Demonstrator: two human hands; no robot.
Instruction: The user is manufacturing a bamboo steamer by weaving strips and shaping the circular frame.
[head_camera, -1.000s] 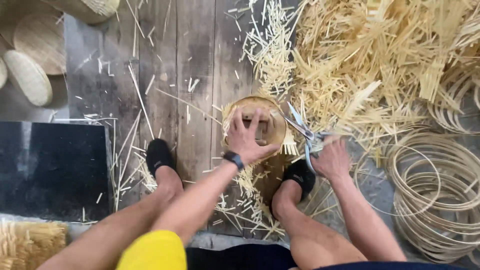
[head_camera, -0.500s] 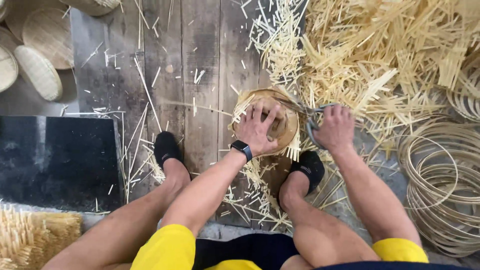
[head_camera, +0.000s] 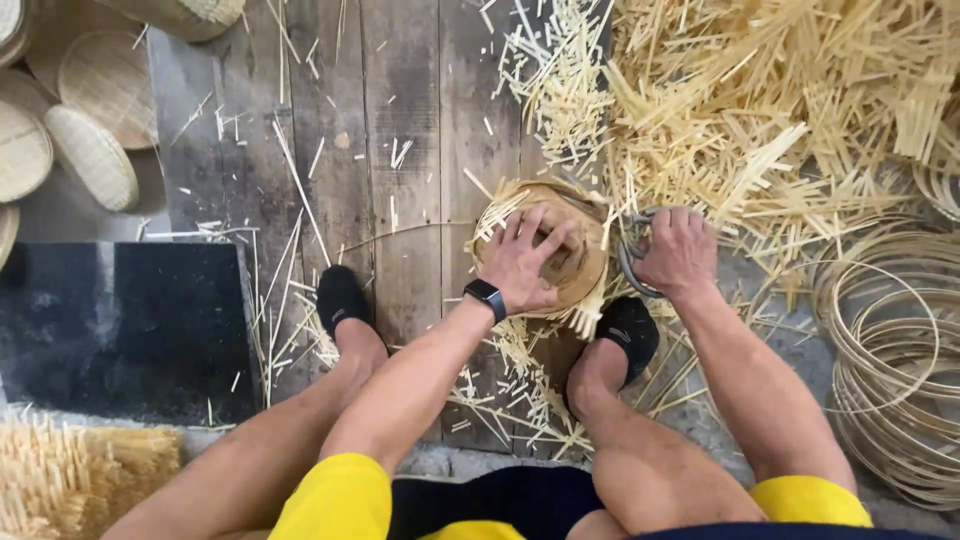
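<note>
I see a floor of dark weathered planks (head_camera: 420, 120) strewn with pale cut splints (head_camera: 780, 110). A black slab (head_camera: 120, 330) lies at the left, round woven lids (head_camera: 95, 155) above it, and coiled cane hoops (head_camera: 890, 350) at the right. Light is even.

Seated person seen from above, both bare arms reaching forward at the frame's centre.

Left hand (head_camera: 525, 262) lies palm down with fingers spread wide, a dark watch on its wrist. Right hand (head_camera: 680, 250), just right of it, is curled into a closed grip, knuckles up. Bare knees are bent at the bottom of the frame.
</note>
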